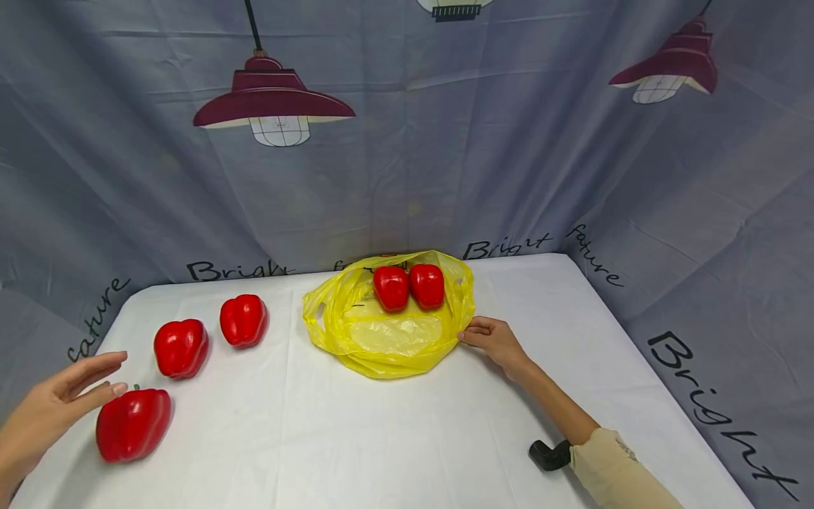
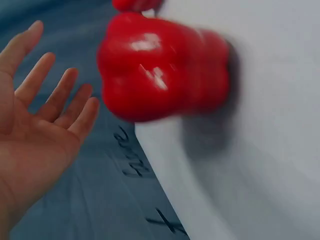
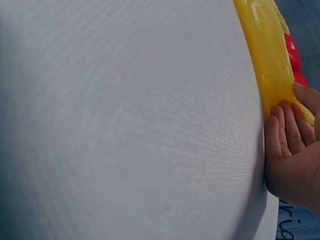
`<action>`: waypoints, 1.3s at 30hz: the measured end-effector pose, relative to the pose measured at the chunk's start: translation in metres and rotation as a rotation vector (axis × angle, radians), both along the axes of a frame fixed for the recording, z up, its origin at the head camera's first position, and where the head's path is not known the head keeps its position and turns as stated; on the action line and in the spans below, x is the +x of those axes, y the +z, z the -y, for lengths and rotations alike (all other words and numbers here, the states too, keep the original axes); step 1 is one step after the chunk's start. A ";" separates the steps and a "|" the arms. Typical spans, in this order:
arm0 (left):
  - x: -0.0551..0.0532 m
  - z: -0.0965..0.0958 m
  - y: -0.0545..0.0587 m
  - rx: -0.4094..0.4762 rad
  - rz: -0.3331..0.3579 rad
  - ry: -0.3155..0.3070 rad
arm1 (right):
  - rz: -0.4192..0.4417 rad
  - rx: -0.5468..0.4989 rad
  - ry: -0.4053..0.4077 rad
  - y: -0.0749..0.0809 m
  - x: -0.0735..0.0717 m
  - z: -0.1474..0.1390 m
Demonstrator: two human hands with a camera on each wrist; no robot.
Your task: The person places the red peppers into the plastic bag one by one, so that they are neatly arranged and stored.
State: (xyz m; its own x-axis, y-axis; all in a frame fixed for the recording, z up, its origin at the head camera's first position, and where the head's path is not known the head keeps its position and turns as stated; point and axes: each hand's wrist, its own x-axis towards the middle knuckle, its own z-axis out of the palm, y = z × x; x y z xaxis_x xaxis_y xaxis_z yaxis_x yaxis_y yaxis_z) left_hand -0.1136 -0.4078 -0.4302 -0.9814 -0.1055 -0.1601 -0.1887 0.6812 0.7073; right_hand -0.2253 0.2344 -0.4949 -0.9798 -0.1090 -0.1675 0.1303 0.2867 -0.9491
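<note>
Head view: left hand, fingers apart, beside front red pepper near left edge of table, likely reaching step, next calls for curling round it; right hand pinches yellow bag toward back edge.

Red bell peppers: you count five, three on the bench and two in the yellow bag.
Yellow bag: you have one.
Bench: you have one.
Printed lamps: you count three, one cut off at the head view's upper edge.
Black fitting: you see one.
Beige sleeve: you see one.
</note>
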 end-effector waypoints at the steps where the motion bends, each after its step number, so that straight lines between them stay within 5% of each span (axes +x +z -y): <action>1: 0.001 0.002 -0.001 0.012 0.050 -0.002 | 0.001 0.001 0.001 0.001 0.000 0.000; 4: 0.004 0.008 -0.005 0.040 0.187 -0.024 | 0.002 0.000 0.004 0.002 0.001 0.000; 9: 0.007 0.010 -0.016 0.073 0.277 -0.053 | 0.015 -0.011 -0.006 0.004 0.002 0.001; 19: 0.006 0.021 -0.039 0.101 0.322 -0.029 | 0.005 -0.022 0.004 0.004 0.002 0.001; 34: 0.013 0.018 -0.035 0.115 0.340 -0.052 | 0.028 -0.017 -0.009 0.004 0.003 0.000; 39: 0.013 0.024 -0.039 0.161 0.352 -0.052 | 0.022 0.000 0.013 0.030 0.014 0.008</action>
